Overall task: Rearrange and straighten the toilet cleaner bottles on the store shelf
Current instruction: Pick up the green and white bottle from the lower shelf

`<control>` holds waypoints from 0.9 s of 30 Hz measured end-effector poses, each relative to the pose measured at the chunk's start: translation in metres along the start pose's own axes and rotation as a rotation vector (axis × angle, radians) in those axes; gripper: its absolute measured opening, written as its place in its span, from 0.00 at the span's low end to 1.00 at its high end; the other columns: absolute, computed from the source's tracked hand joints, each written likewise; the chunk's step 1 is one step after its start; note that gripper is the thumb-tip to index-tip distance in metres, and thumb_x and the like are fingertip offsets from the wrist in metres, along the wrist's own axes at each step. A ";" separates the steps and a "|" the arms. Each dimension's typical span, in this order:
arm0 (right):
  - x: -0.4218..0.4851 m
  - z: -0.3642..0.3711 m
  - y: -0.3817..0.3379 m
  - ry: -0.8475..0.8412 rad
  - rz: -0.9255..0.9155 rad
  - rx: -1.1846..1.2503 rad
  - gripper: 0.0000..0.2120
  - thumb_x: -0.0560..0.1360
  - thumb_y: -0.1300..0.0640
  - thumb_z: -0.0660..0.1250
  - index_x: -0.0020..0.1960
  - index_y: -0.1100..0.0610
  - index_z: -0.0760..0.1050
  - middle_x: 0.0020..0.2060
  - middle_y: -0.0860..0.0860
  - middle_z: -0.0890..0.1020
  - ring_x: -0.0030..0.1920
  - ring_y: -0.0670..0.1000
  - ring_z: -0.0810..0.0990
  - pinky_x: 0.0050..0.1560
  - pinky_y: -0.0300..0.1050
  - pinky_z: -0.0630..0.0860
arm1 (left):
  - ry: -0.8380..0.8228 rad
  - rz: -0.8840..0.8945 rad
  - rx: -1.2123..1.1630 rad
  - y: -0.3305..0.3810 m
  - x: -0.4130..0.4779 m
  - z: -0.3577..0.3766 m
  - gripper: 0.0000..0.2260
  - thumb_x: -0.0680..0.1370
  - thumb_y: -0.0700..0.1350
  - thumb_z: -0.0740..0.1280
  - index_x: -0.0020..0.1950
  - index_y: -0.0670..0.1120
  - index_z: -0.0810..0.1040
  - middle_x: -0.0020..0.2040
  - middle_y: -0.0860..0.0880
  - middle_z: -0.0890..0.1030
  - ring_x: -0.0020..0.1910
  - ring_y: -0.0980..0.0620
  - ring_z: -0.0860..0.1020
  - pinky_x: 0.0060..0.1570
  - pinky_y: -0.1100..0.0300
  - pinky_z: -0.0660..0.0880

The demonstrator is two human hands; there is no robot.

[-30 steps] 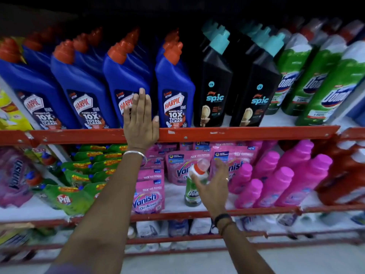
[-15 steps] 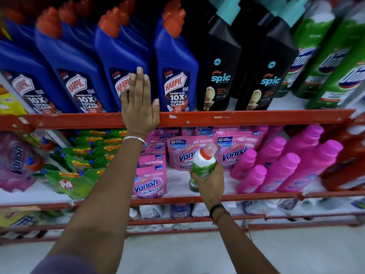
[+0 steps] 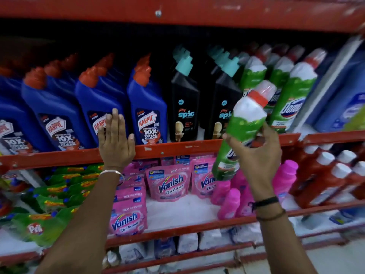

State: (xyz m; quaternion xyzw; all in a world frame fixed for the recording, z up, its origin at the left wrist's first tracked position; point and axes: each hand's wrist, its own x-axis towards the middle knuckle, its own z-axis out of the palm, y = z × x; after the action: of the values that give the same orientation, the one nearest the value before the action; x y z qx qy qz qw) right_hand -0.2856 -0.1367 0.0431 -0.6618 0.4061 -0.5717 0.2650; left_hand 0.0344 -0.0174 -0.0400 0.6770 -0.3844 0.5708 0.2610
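My right hand [image 3: 256, 151] grips a green and white Domex bottle [image 3: 242, 123] with a red collar, tilted right, in front of the red shelf rail [image 3: 177, 149]. Its cap points at the row of green Domex bottles [image 3: 292, 95] on the upper shelf. My left hand [image 3: 115, 141] lies flat, fingers together, against the rail and a blue Harpic bottle [image 3: 98, 107]. More blue Harpic bottles [image 3: 147, 111] stand in rows to the left. Two rows of black Spic bottles [image 3: 184, 107] stand between the Harpic and the Domex.
Pink Vanish pouches [image 3: 167, 182] and pink bottles [image 3: 229, 202] fill the lower shelf, with green Pril pouches [image 3: 49, 224] at left and red bottles [image 3: 320, 182] at right. Pale blue bottles [image 3: 347, 99] stand at the upper right. A red beam [image 3: 177, 10] runs overhead.
My right hand has lifted the Domex bottle from the lower shelf up and right, to the height of the upper shelf rail. My left hand has stayed on the rail. The view has tilted upward.
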 end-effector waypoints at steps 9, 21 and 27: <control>0.096 -0.014 -0.015 0.237 -0.110 -0.013 0.41 0.60 0.33 0.73 0.62 0.60 0.73 0.56 0.56 0.79 0.55 0.55 0.78 0.55 0.53 0.76 | -0.002 -0.008 0.001 0.000 0.001 0.000 0.27 0.82 0.49 0.51 0.78 0.39 0.49 0.79 0.48 0.47 0.78 0.50 0.46 0.76 0.53 0.42; 0.130 0.016 0.004 0.136 -0.081 -0.122 0.42 0.62 0.36 0.75 0.67 0.60 0.68 0.60 0.56 0.76 0.59 0.56 0.76 0.55 0.58 0.76 | -0.030 -0.016 0.011 0.000 0.002 0.000 0.29 0.80 0.48 0.52 0.78 0.41 0.47 0.79 0.48 0.46 0.78 0.51 0.46 0.75 0.53 0.41; 0.134 0.025 0.011 0.106 -0.075 -0.179 0.42 0.64 0.38 0.75 0.68 0.61 0.66 0.61 0.57 0.75 0.58 0.57 0.75 0.53 0.56 0.76 | -0.029 -0.018 0.002 0.001 0.003 -0.001 0.29 0.80 0.49 0.51 0.78 0.41 0.48 0.79 0.48 0.47 0.78 0.50 0.46 0.75 0.53 0.41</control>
State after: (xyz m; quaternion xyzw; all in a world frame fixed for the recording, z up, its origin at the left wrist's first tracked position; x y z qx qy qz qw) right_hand -0.2613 -0.2580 0.1013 -0.6662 0.4440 -0.5770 0.1615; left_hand 0.0338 -0.0179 -0.0373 0.6887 -0.3815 0.5591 0.2598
